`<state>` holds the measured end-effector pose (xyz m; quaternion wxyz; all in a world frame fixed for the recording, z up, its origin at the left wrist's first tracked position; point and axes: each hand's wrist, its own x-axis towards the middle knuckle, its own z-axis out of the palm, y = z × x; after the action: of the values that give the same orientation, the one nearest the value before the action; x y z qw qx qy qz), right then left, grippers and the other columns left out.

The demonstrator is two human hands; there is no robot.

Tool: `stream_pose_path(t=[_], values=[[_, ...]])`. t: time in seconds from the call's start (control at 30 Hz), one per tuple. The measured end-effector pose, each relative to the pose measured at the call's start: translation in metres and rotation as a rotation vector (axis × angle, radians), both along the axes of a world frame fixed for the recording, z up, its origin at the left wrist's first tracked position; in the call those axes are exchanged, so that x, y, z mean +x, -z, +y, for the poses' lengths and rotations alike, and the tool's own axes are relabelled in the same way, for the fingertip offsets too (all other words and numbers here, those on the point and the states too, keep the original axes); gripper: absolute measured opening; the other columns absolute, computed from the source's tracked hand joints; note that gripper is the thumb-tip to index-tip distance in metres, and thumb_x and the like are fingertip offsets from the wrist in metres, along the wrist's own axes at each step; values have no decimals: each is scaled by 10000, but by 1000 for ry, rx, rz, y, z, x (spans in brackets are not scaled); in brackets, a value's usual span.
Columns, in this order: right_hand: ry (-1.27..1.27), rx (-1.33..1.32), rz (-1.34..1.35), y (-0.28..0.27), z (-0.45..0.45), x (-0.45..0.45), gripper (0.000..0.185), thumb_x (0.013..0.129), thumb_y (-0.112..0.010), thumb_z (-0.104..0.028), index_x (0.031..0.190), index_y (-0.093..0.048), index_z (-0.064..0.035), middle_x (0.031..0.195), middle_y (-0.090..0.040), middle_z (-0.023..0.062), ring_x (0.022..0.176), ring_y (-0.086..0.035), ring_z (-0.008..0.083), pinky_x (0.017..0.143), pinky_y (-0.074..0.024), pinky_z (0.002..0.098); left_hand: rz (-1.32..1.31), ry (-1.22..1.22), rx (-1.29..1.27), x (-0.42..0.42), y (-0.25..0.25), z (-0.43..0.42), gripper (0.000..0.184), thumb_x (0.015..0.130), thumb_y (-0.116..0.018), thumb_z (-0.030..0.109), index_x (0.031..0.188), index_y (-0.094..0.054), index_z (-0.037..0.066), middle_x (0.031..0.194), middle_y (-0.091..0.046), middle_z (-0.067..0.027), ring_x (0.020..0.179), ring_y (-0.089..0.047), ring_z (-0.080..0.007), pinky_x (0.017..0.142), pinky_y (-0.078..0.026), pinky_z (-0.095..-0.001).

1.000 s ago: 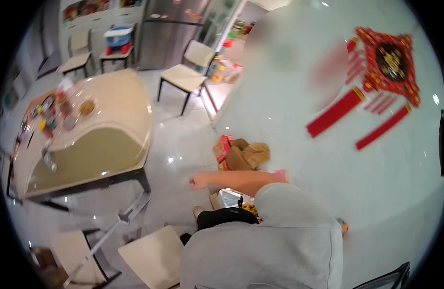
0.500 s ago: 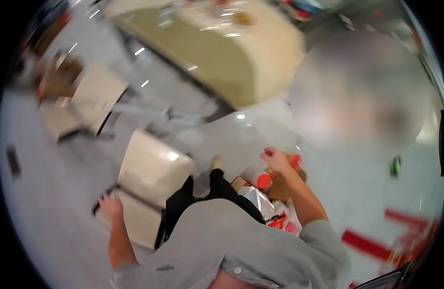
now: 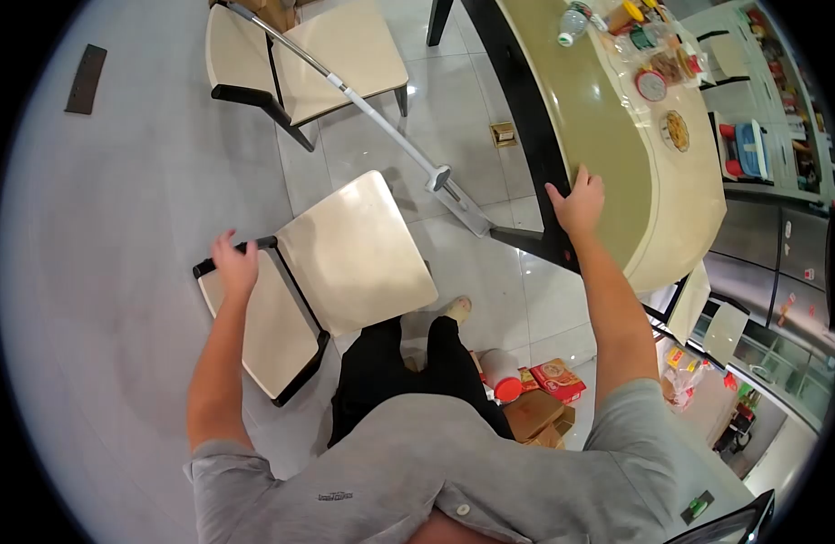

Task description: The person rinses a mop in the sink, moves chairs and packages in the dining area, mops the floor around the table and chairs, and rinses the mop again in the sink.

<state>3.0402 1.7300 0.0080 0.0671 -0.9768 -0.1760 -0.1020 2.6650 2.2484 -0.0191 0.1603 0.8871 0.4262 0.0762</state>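
Note:
My left hand (image 3: pixel 235 260) is at the top corner of the backrest of a cream chair (image 3: pixel 356 254) with a black frame. Its fingers are spread, and I cannot tell whether they touch the frame. Over the near edge of the table (image 3: pixel 608 154) is my right hand (image 3: pixel 580 201), fingers apart and holding nothing. A clear bottle (image 3: pixel 573 24), a red-lidded jar (image 3: pixel 650 85) and a plate of food (image 3: pixel 675 131) stand on the table. A white-handled mop (image 3: pixel 390 130) slants from a second chair (image 3: pixel 340 50) to the table leg.
On the floor by my legs are a red-lidded tub (image 3: pixel 502 374), a red box (image 3: pixel 558 381) and cardboard boxes (image 3: pixel 533 414). A fridge (image 3: pixel 753 240) stands at the right. A blue container (image 3: pixel 751 150) rests on a far chair.
The view has swung left, bringing the chairs and mop nearer the centre. My left hand has come into view. My right hand has moved from above the floor items to the table edge.

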Motion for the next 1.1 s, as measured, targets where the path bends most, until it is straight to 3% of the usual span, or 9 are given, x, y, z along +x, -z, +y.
stream_pose_path(t=[0.1,0.3,0.5,0.6,0.67,0.73,0.87,1.0,1.1], values=[[75,-115,-1,20,7,35,708,703,-781,-416,1204,-493,-7,991,-546,204,937,-553,392,783,-461,472,-144,-100,-352,72,83,15,506,809,-678,242,1212,-527,-24,1170,-572,-230,1098,-553,-326,942,-440,-402],[71,-192,-130,35,14,50,750,680,-783,-451,1186,-491,19,961,-541,191,886,-553,387,724,-450,471,-262,-300,-763,222,172,-4,531,789,-708,254,1199,-531,-33,1062,-623,-152,945,-587,-220,829,-467,-320],[24,-181,-132,46,12,65,727,689,-778,-375,1197,-466,41,924,-512,191,855,-525,386,719,-421,476,-458,-435,-1084,369,237,28,426,808,-717,336,1092,-575,52,759,-485,-22,623,-441,-132,550,-396,-294],[-26,-165,-105,47,9,69,742,677,-781,-325,1216,-443,58,935,-488,199,851,-500,387,717,-408,469,-481,-526,-1217,419,323,80,271,835,-689,359,939,-603,124,733,-479,0,646,-444,-130,632,-399,-345],[-29,-171,-94,51,5,71,753,670,-786,-327,1218,-441,57,931,-487,198,847,-497,385,716,-406,470,-449,-608,-1207,448,338,75,247,846,-676,357,911,-602,131,750,-505,-4,669,-464,-131,668,-400,-365],[-35,-144,-80,51,3,70,769,661,-793,-338,1222,-440,51,927,-485,195,855,-492,382,721,-403,471,-585,-633,-1213,458,348,60,330,861,-658,343,1054,-584,87,887,-572,-47,761,-527,-158,752,-399,-396],[-16,-137,-73,49,2,67,770,670,-784,-346,1238,-440,43,932,-484,190,867,-488,374,753,-400,458,-406,-514,-1243,457,339,0,493,858,-662,354,1204,-517,35,1138,-564,-104,953,-568,-226,825,-412,-401],[-1,-96,-55,55,-5,65,784,666,-788,-318,1262,-430,45,968,-477,200,885,-476,371,757,-392,458,-202,-603,-1024,474,310,-6,566,833,-689,389,1205,-503,5,1253,-471,-162,1111,-484,-271,872,-427,-442],[-30,-97,-49,58,-6,68,772,656,-795,-306,1243,-442,50,966,-474,204,869,-475,369,749,-390,456,-384,-516,-1069,477,358,35,507,861,-646,334,1193,-495,-18,1241,-471,-192,1085,-502,-285,878,-446,-456]])
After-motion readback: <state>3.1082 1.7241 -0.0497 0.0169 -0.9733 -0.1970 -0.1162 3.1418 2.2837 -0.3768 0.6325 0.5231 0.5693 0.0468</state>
